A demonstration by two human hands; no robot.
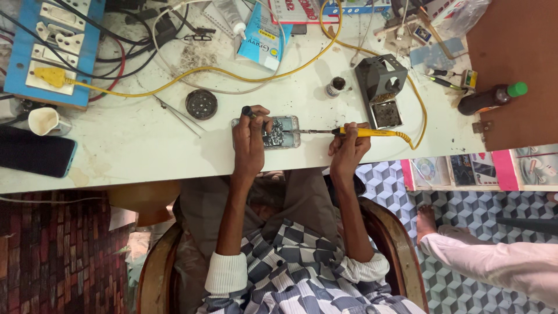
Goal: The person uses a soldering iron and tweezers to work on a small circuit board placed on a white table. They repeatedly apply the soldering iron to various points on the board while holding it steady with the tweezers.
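Note:
An opened phone (285, 132) with its circuit board showing lies on the white table (145, 145) near the front edge. My left hand (250, 142) rests on the phone's left part and pinches a small dark tool (247, 110) between its fingers. My right hand (347, 150) grips a yellow-handled soldering iron (372, 132). The iron's metal tip (305, 131) points left and touches the phone's right edge. Its yellow cable (419, 110) loops away to the right and back across the table.
A blue board of sockets with a yellow plug (52, 52) stands at the far left. A grey iron stand (382, 87), a round black tin (201, 104), a dark phone (35, 152), a white cup (47, 121) and a brown bottle (488, 97) lie around. Another person's foot (427, 221) is at the right.

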